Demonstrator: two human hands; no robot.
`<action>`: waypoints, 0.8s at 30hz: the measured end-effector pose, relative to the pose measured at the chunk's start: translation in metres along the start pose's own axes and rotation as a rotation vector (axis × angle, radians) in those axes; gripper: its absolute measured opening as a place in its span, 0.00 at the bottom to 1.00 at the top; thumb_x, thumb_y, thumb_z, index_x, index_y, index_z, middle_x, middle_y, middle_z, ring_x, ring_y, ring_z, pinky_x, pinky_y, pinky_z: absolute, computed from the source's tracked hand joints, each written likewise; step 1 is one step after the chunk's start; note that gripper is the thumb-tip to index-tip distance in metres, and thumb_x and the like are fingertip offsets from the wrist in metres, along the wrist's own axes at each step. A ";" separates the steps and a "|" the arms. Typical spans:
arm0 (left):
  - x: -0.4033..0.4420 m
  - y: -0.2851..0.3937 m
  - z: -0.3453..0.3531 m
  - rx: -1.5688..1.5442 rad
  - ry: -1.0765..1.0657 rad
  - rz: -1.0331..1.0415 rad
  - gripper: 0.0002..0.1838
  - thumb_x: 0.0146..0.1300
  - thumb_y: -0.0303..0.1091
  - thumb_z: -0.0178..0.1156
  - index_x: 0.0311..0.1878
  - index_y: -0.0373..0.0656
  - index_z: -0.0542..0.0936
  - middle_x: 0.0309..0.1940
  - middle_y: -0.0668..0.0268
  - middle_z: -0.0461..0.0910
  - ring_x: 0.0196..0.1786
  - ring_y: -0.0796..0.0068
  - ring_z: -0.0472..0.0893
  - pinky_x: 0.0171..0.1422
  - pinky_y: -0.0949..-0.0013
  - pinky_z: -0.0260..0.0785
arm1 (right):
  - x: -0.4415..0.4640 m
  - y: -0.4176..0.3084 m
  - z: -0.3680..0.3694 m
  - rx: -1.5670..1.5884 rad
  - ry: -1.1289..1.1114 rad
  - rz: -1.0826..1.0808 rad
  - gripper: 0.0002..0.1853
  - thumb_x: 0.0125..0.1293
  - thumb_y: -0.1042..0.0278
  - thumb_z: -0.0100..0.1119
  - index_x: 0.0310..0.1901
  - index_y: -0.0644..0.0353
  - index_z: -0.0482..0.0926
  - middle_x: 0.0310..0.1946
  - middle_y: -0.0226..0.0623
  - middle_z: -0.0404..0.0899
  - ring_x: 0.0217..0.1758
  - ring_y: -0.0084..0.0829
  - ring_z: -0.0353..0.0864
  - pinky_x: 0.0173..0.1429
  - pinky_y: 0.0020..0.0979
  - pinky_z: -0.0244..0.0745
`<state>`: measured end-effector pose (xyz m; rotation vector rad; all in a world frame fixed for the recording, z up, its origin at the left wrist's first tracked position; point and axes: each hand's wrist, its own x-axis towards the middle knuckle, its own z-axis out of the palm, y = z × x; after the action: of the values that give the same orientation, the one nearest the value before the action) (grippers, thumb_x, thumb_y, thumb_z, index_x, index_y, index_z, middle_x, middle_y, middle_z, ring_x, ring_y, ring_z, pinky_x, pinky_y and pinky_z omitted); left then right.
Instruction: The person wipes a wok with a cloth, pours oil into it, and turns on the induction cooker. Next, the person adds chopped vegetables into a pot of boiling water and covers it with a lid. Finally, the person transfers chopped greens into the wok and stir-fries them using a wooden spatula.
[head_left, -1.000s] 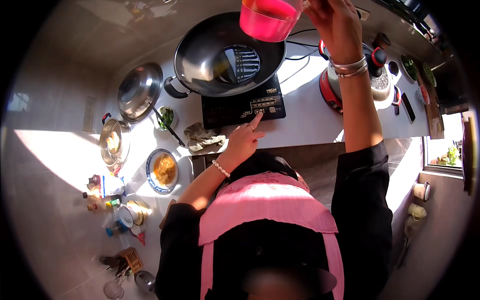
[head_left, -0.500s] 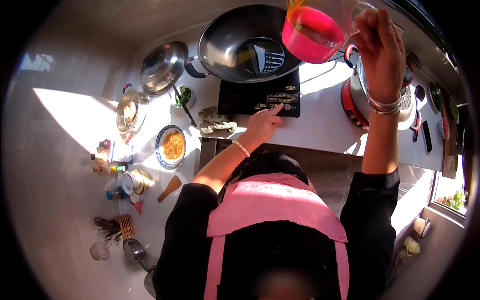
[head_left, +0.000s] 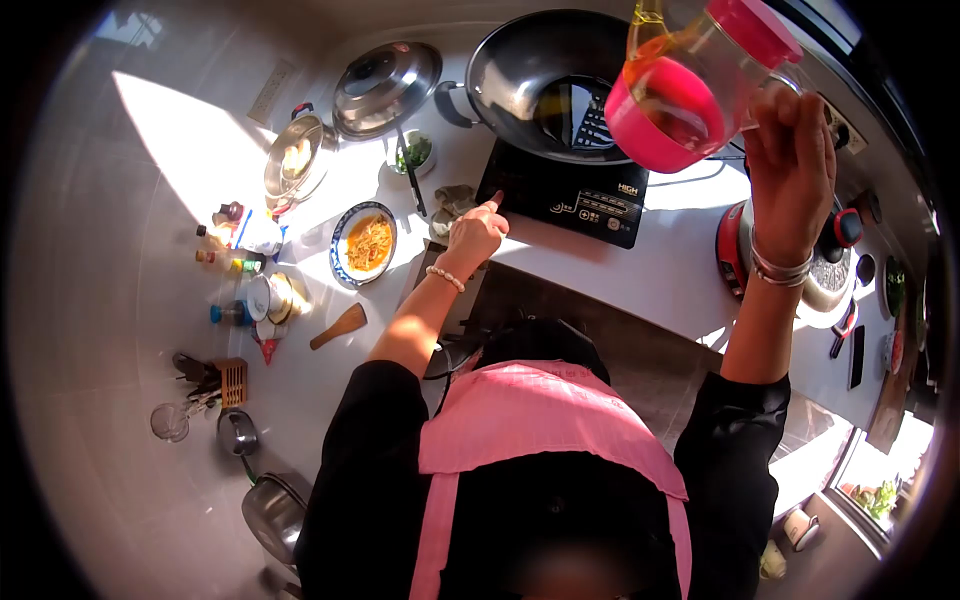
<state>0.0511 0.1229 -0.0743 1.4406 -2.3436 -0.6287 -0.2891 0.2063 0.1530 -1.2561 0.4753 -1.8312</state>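
My right hand (head_left: 793, 165) is closed on the handle of a clear oil jug (head_left: 695, 75) with a pink base and lid. It is raised beside the right rim of a black wok (head_left: 520, 70), with some liquid inside. A shiny pool lies in the bottom of the wok. The wok sits on a black induction cooktop (head_left: 560, 200). My left hand (head_left: 475, 240) holds nothing; its index finger is stretched out to the cooktop's left edge, the other fingers curled. A crumpled cloth (head_left: 452, 205) lies just beyond that hand.
Left of the wok are a metal lid (head_left: 385, 90), a bowl of chopped greens (head_left: 415, 155) and a steel pan (head_left: 285, 180). Nearer stand a blue-rimmed plate of food (head_left: 340, 240), a wooden spatula (head_left: 340, 326) and bottles (head_left: 240, 260). A red-based pot (head_left: 732, 250) stands right.
My left hand has moved from the control panel's buttons to the left edge of the cooktop. The jug remains in my right hand, and the view has turned.
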 end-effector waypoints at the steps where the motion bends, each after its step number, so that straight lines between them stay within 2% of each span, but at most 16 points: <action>1: -0.002 -0.004 -0.002 -0.070 0.073 0.024 0.11 0.46 0.23 0.50 0.25 0.45 0.82 0.52 0.61 0.76 0.51 0.61 0.77 0.55 0.66 0.69 | 0.000 0.002 0.003 0.062 -0.072 0.020 0.16 0.72 0.61 0.42 0.35 0.66 0.73 0.28 0.34 0.71 0.29 0.19 0.68 0.39 0.22 0.67; 2: -0.006 -0.008 -0.004 -0.170 0.190 0.085 0.11 0.48 0.23 0.49 0.29 0.43 0.82 0.52 0.61 0.77 0.51 0.61 0.77 0.56 0.67 0.69 | -0.005 0.004 0.046 -0.111 0.347 -0.007 0.14 0.73 0.60 0.40 0.30 0.58 0.65 0.23 0.26 0.55 0.23 0.19 0.47 0.34 0.22 0.53; 3: -0.017 0.007 -0.021 -0.259 0.168 -0.008 0.11 0.51 0.23 0.49 0.32 0.40 0.82 0.51 0.60 0.77 0.51 0.60 0.77 0.55 0.68 0.69 | -0.009 0.004 0.056 -0.114 0.301 0.005 0.14 0.73 0.60 0.41 0.30 0.58 0.64 0.23 0.26 0.54 0.24 0.19 0.48 0.34 0.23 0.53; 5: -0.045 0.013 -0.035 -0.420 0.156 0.008 0.09 0.52 0.24 0.51 0.32 0.38 0.81 0.50 0.61 0.78 0.45 0.65 0.81 0.49 0.71 0.72 | -0.017 0.010 0.072 -0.128 0.213 0.041 0.15 0.72 0.59 0.41 0.29 0.58 0.63 0.23 0.26 0.53 0.25 0.20 0.48 0.35 0.24 0.54; 7: -0.084 0.015 -0.051 -0.660 -0.068 -0.098 0.08 0.52 0.23 0.53 0.33 0.37 0.80 0.48 0.63 0.80 0.36 0.71 0.82 0.42 0.73 0.74 | -0.024 0.023 0.097 -0.100 0.112 0.067 0.16 0.72 0.58 0.41 0.28 0.57 0.61 0.23 0.26 0.51 0.25 0.21 0.49 0.35 0.25 0.54; 8: -0.103 0.019 -0.060 -0.666 -0.133 -0.088 0.09 0.55 0.19 0.51 0.36 0.33 0.79 0.47 0.64 0.80 0.33 0.77 0.80 0.40 0.74 0.74 | -0.029 0.033 0.110 -0.083 0.058 0.086 0.16 0.72 0.58 0.41 0.28 0.57 0.60 0.23 0.26 0.51 0.26 0.22 0.49 0.35 0.26 0.54; 9: -0.123 0.016 -0.063 -0.717 -0.169 -0.063 0.09 0.54 0.18 0.51 0.36 0.33 0.79 0.45 0.64 0.81 0.33 0.76 0.80 0.41 0.74 0.74 | -0.034 0.046 0.119 -0.072 0.025 0.140 0.17 0.72 0.57 0.41 0.28 0.57 0.59 0.23 0.26 0.49 0.26 0.24 0.50 0.35 0.28 0.54; 11: -0.160 0.014 -0.076 -0.661 -0.089 0.100 0.09 0.52 0.17 0.52 0.34 0.35 0.80 0.45 0.62 0.81 0.34 0.72 0.81 0.43 0.72 0.74 | -0.046 0.074 0.146 -0.082 -0.149 0.207 0.17 0.72 0.55 0.41 0.31 0.62 0.65 0.25 0.33 0.63 0.29 0.24 0.62 0.33 0.24 0.56; 13: -0.189 0.015 -0.089 -0.622 -0.056 0.092 0.05 0.50 0.23 0.55 0.30 0.37 0.79 0.43 0.63 0.81 0.39 0.64 0.81 0.44 0.67 0.74 | -0.056 0.115 0.187 -0.002 -0.285 0.273 0.15 0.72 0.58 0.41 0.34 0.63 0.68 0.25 0.32 0.65 0.29 0.23 0.63 0.32 0.23 0.57; 14: -0.207 0.012 -0.093 -0.660 -0.047 0.063 0.04 0.51 0.25 0.55 0.29 0.38 0.79 0.45 0.63 0.81 0.41 0.64 0.80 0.47 0.66 0.73 | -0.063 0.134 0.210 0.013 -0.377 0.300 0.12 0.72 0.62 0.41 0.36 0.62 0.70 0.27 0.32 0.67 0.30 0.23 0.64 0.33 0.23 0.59; 15: -0.222 0.006 -0.096 -0.614 -0.011 0.071 0.05 0.51 0.26 0.55 0.29 0.38 0.79 0.45 0.63 0.80 0.42 0.64 0.80 0.48 0.66 0.72 | -0.073 0.150 0.242 0.026 -0.388 0.367 0.13 0.72 0.61 0.39 0.36 0.61 0.69 0.25 0.30 0.63 0.28 0.22 0.61 0.32 0.24 0.58; 17: -0.250 -0.009 -0.104 -0.521 0.054 0.093 0.05 0.51 0.26 0.55 0.29 0.39 0.80 0.46 0.63 0.80 0.44 0.65 0.80 0.49 0.66 0.72 | -0.091 0.203 0.280 0.043 -0.630 0.417 0.11 0.71 0.69 0.39 0.36 0.62 0.71 0.29 0.32 0.69 0.30 0.22 0.66 0.35 0.23 0.63; 19: -0.278 -0.022 -0.113 -0.549 0.060 0.001 0.06 0.51 0.27 0.55 0.30 0.40 0.80 0.47 0.62 0.80 0.46 0.64 0.79 0.50 0.67 0.71 | -0.115 0.240 0.327 0.047 -0.689 0.666 0.11 0.70 0.68 0.42 0.34 0.63 0.72 0.30 0.31 0.71 0.32 0.21 0.68 0.38 0.23 0.65; 20: -0.293 -0.029 -0.116 -0.572 0.083 -0.032 0.06 0.51 0.27 0.55 0.31 0.40 0.81 0.47 0.62 0.80 0.46 0.63 0.79 0.51 0.67 0.71 | -0.132 0.266 0.348 0.089 -0.712 0.711 0.11 0.70 0.67 0.44 0.33 0.63 0.72 0.30 0.31 0.71 0.32 0.20 0.69 0.39 0.23 0.66; 24: -0.352 -0.051 -0.128 -0.605 0.106 -0.196 0.06 0.51 0.28 0.58 0.31 0.39 0.80 0.47 0.60 0.79 0.46 0.60 0.79 0.50 0.65 0.72 | -0.205 0.347 0.430 0.160 -0.811 0.726 0.11 0.69 0.65 0.47 0.33 0.62 0.73 0.29 0.29 0.73 0.32 0.18 0.71 0.38 0.22 0.69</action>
<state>0.3073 0.3928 -0.0058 1.3682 -1.7206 -1.1588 0.2725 0.2357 -0.0253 -1.3510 0.2579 -0.6607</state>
